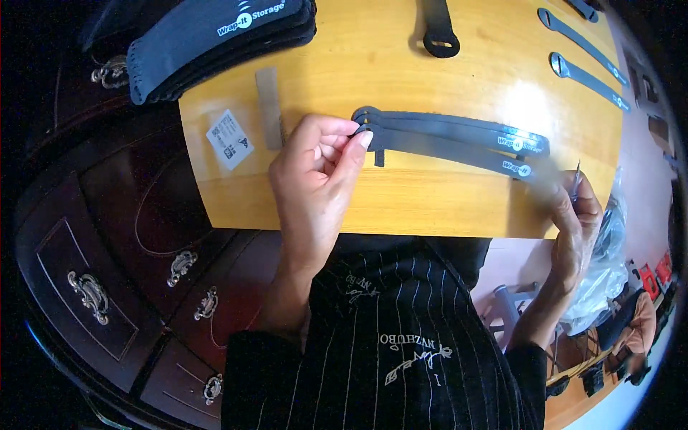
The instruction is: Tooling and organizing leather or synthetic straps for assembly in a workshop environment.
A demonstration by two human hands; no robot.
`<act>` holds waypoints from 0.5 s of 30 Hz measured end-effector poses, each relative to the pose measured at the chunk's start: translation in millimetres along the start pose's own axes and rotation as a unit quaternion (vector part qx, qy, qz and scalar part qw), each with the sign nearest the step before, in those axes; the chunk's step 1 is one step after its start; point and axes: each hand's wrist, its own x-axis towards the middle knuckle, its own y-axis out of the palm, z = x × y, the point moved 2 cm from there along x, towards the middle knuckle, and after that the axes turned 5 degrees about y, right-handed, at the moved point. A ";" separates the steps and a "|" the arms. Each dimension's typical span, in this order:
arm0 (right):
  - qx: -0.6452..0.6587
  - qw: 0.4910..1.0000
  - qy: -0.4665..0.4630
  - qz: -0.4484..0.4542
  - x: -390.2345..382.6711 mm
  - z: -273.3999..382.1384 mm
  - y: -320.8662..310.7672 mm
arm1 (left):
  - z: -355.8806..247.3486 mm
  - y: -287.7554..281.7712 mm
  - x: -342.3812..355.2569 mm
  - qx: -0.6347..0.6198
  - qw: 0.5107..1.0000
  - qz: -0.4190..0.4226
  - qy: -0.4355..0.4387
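Note:
My left hand (315,168) pinches the rounded, slotted end of a dark grey hook-and-loop strap (444,149) between thumb and fingertips. A second matching strap (455,122) lies just beyond it, its slotted end close to my fingertips. The straps stretch rightward over the table. My right hand (575,218) is closed at the table's right edge, beside the near strap's far end. A thin silvery thing (577,179) sticks up from its fingers; its kind is not clear. Blur between thumb and strap hides whether they touch.
A thick stack of wide dark straps (215,46) lies at the far left of the wooden table (322,208). Nearby are a white label (230,140) and a grey strip (269,107). More straps (441,39) lie at the back and right. Dark drawers (93,301) stand left.

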 end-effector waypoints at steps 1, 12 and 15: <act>0.004 1.000 0.000 -0.001 0.4 0.1 0.6 | -0.2 0.3 0.2 0.001 1.000 -0.001 0.000; -0.023 0.999 -0.018 -0.035 2.3 10.5 5.8 | -2.0 4.6 -0.4 0.032 0.999 -0.012 -0.014; -0.073 0.996 -0.017 -0.047 4.4 14.2 6.6 | -3.3 5.1 -1.2 0.022 1.000 -0.016 -0.014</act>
